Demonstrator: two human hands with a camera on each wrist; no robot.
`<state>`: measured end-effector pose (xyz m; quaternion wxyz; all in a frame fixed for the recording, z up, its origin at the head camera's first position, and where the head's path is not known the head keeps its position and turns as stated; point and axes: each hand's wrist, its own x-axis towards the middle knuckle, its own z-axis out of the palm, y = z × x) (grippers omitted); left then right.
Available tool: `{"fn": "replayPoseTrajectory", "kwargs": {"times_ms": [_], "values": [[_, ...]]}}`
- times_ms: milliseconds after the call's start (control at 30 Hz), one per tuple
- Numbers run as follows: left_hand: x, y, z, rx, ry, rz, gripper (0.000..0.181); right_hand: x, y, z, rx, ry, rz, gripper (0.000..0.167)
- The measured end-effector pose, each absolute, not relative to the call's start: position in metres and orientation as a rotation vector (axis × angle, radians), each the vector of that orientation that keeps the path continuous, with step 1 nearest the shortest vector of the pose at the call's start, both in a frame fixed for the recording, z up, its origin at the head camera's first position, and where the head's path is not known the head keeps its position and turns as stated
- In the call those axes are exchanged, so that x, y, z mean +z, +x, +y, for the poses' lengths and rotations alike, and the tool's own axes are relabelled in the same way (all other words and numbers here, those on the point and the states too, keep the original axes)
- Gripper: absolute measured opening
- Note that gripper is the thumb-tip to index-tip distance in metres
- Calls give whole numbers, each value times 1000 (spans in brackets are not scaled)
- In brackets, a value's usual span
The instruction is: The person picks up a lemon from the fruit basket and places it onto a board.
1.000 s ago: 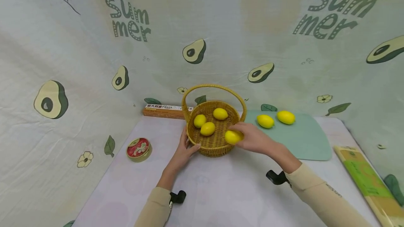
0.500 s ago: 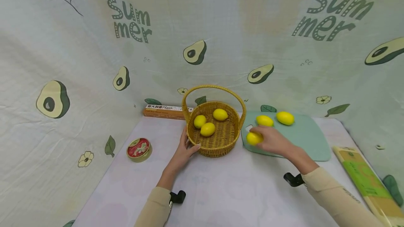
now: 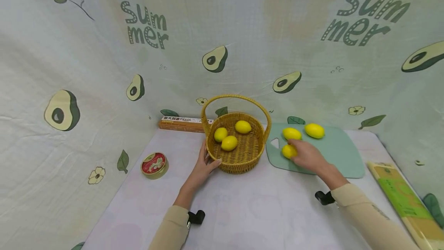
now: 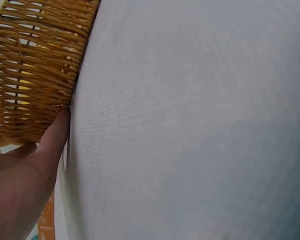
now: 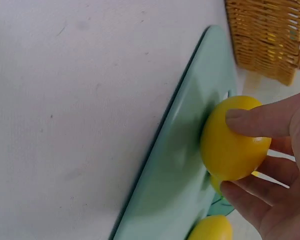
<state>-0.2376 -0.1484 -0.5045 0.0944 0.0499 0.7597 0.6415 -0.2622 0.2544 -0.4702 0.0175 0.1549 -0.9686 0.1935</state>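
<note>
Now I have one lemon (image 3: pixel 289 151) pinched in my right hand (image 3: pixel 306 156), low at the green board (image 3: pixel 343 157).
My thumb and fingers squeeze it; I can't tell if it touches the board. My left hand (image 3: pixel 201 169) holds the side of the basket (image 3: pixel 239 168), which has three lemons (image 3: pixel 229 142) inside. Two more lemons (image 3: pixel 314 130) sit at the back of the board. I think I am at the part where this lemon gets put down near those two. If so, the next move needs a gentle touch, then letting go slowly so it won't roll.
</note>
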Motion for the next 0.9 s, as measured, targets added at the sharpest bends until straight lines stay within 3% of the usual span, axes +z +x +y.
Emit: {"fn": "replayPoseTrajectory", "kwargs": {"times_ms": [167, 333, 633, 900], "values": [[-528, -245, -148, 1920, 140, 2318, 98, -477, -265, 257, 539, 465, -2971, 50], [-529, -247, -148, 1904, 133, 2311, 99, -479, -270, 258, 525, 457, -2924, 48], [-502, -239, -148, 1874, 130, 2242, 112, -480, -274, 257, 470, 431, -2924, 51], [-493, -234, -149, 1866, 155, 2247, 109, -474, -270, 255, 442, 474, -2884, 52]]}}
